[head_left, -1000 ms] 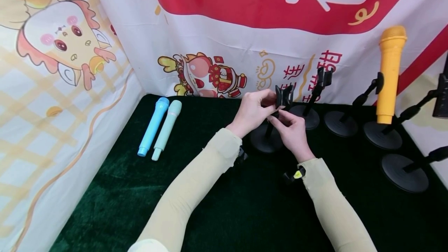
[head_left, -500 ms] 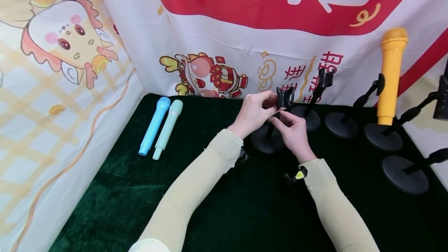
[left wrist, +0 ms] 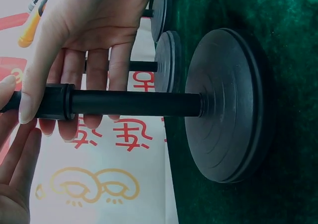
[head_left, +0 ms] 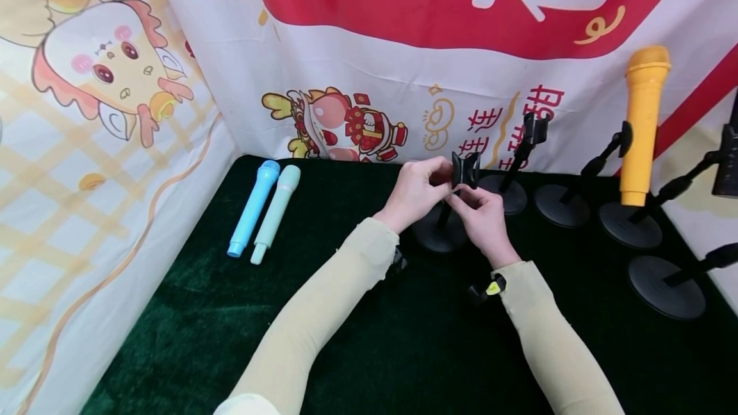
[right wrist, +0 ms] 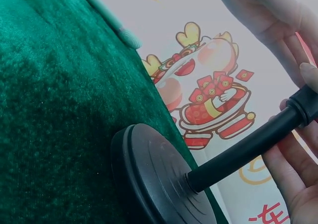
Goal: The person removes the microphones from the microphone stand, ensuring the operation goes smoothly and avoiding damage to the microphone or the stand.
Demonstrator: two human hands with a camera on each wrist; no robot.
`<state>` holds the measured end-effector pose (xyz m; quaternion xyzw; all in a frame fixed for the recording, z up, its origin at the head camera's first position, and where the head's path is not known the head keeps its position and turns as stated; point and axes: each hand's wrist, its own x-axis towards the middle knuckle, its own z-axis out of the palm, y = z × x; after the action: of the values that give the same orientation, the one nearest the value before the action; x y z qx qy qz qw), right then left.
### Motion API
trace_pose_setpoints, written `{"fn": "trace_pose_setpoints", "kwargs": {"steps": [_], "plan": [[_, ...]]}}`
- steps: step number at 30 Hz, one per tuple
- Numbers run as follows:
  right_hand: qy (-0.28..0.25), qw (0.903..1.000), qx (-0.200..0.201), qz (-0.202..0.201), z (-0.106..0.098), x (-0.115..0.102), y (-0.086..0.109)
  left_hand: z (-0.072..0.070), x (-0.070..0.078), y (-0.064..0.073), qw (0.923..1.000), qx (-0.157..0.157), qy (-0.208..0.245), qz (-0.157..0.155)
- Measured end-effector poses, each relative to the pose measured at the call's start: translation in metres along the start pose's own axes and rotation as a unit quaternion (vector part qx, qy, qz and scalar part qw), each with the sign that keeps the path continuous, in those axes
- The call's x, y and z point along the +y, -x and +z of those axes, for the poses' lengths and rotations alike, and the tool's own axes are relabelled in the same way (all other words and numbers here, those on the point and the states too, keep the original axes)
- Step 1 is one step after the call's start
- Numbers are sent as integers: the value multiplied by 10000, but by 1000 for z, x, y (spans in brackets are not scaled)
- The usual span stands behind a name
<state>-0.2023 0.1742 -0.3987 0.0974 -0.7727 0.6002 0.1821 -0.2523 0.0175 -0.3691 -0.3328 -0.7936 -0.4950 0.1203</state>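
Observation:
A black desktop microphone stand [left wrist: 139, 104] stands upright on its round base [head_left: 439, 232], a two-pronged microphone clip [head_left: 466, 170] at its top. My left hand [head_left: 412, 194] pinches the collar [left wrist: 57, 102] on the stem, thumb in front and fingers behind. From the other side, my right hand [head_left: 483, 219] holds the stand with thumb and fingertips just under the clip, close against the left hand. In the right wrist view, the right fingers [right wrist: 293, 169] lie along the stem's underside. The joint under the clip is mostly hidden by both hands.
A blue microphone [head_left: 254, 209] and a pale green microphone [head_left: 277, 215] lie at left on the dark green cloth [head_left: 369, 351]. Several more black stands [head_left: 562, 203] line the right side; one carries a yellow microphone [head_left: 644, 127]. A printed white curtain [head_left: 357, 63] hangs behind.
The clip has come down slightly and a little to the left, the left hand with it. The right hand keeps nearly the same place; the base has not moved.

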Motion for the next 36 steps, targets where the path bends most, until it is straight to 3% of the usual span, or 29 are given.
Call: {"fn": "trace_pose_setpoints", "kwargs": {"steps": [5,9,13,17,21,27,31,36], "plan": [[100,9999,-36,39,0,-2,1,0,-1,0,10000,-14,-23,9],[329,9979,-351,439,-2,3,4,0,0,1,10000,-30,6,-8],[472,9936,-753,697,-3,23,8,0,0,1,10000,-56,48,-36],[607,9926,-879,571,-3,52,9,0,-1,1,10000,-68,9,-16],[664,9935,-819,418,-2,68,8,1,-1,0,10000,-54,-22,-29],[758,9940,-765,205,-4,68,6,0,2,-4,9997,-160,-95,-146],[899,9934,-677,237,-10,65,7,2,5,-3,9994,-222,21,-262],[1025,9931,-395,410,-27,64,10,1,3,6,9988,-25,317,-373]]}}
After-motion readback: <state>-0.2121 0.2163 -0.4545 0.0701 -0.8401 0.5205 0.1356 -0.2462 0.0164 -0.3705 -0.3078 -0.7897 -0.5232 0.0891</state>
